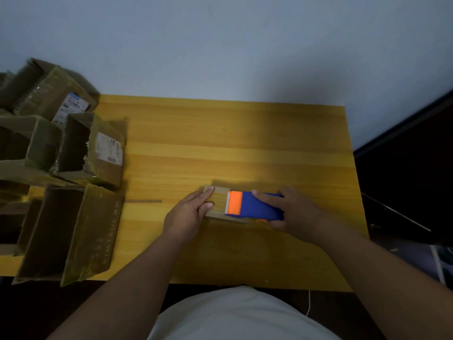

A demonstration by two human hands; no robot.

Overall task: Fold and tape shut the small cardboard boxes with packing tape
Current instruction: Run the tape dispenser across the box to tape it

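A small brown cardboard box [219, 203] lies on the yellow wooden table [220, 143], near its front middle. My left hand [188, 214] holds the box's left end, with the fingers laid over its top and the thumb at its side. My right hand [291, 212] grips a blue and orange tape dispenser [255, 206]. The dispenser's orange toothed end rests on the box's right half. The index finger lies along the dispenser's top.
Several larger open cardboard boxes [73, 153] with shipping labels crowd the table's left side. A thin brown strip [143, 201] lies on the wood left of my hands. A dark cabinet [411, 173] stands past the table's right edge, and a wall rises behind.
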